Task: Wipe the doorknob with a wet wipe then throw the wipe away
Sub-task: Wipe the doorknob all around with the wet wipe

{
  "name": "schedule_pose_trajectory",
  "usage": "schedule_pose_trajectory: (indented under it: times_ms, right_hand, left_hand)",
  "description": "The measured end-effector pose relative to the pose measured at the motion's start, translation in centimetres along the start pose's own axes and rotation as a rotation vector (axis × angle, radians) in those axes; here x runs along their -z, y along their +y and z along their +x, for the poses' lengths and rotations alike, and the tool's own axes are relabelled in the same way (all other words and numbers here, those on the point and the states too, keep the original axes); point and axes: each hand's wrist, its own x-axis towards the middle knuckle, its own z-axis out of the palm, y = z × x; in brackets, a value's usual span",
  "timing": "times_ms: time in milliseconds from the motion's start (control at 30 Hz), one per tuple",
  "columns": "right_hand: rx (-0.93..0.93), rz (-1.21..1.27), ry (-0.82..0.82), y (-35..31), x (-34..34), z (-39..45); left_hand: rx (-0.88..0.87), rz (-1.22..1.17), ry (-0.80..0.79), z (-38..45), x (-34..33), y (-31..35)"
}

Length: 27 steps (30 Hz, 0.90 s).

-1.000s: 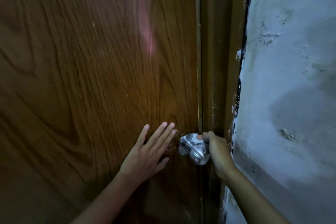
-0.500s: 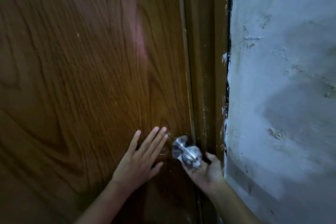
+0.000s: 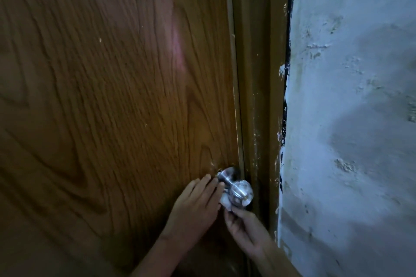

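We are in the wiping step, by our reading: the doorknob (image 3: 236,189) sits low on the wooden door (image 3: 112,96), close to the door's closing edge, and our right hand (image 3: 247,227) reaches up from below it with the fingers curled, pinching a small white wad of wipe (image 3: 225,201) against the knob's underside and left flank. Only a little of the wipe shows, tucked between the knob and our fingers. Our left hand (image 3: 198,202) lies flat and open on the door just beside the knob, fingers together and holding nothing, the fingertips (image 3: 219,184) touching or nearly touching the knob's neck — it seems to be bracing the door. The knob's round face and its upper side look bare of the wipe, so the next move likely calls for carrying the wipe around the face and over the top, then along the neck toward the door. That needs a firm pinch, since the wad is small and the metal is smooth. Room is tight on the right: the door frame (image 3: 258,96) stands just beside the knob, and the rough pale wall (image 3: 349,119) begins just past it — our knuckles have little clearance there. Left of the knob and below it there is more room. No bin is in view, so throwing the wipe away will mean turning from the door.
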Motion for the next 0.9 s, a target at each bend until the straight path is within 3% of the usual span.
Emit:
schedule_pose_trajectory:
  times_ms: [67, 167, 267, 433, 700, 900]
  right_hand:
    - [-0.045, 0.021, -0.056, 0.5, 0.4, 0.1]
    - [-0.096, -0.156, -0.060, 0.8, 0.3, 0.0]
    - [-0.092, -0.259, -0.101, 0.8, 0.2, -0.5]
    - [-0.093, -0.305, -0.094, 1.2, 0.5, -0.8]
    - [-0.017, -0.240, 0.130, -0.8, 1.7, -0.7]
    - [0.069, -0.180, 0.158, -2.8, 1.6, -0.9]
  left_hand:
    - [0.262, -0.272, -0.063, 0.0, 0.5, 1.8]
    - [0.586, -0.596, -0.125, -0.3, 0.5, 2.9]
    - [0.669, -0.707, -0.084, -1.1, 0.1, 3.1]
    - [0.770, -0.874, -0.151, -1.0, -0.2, 3.3]
    - [0.878, -0.847, 0.123, 0.6, 0.0, 4.1]
    - [0.806, -0.746, 0.147, 2.2, -0.1, 4.4]
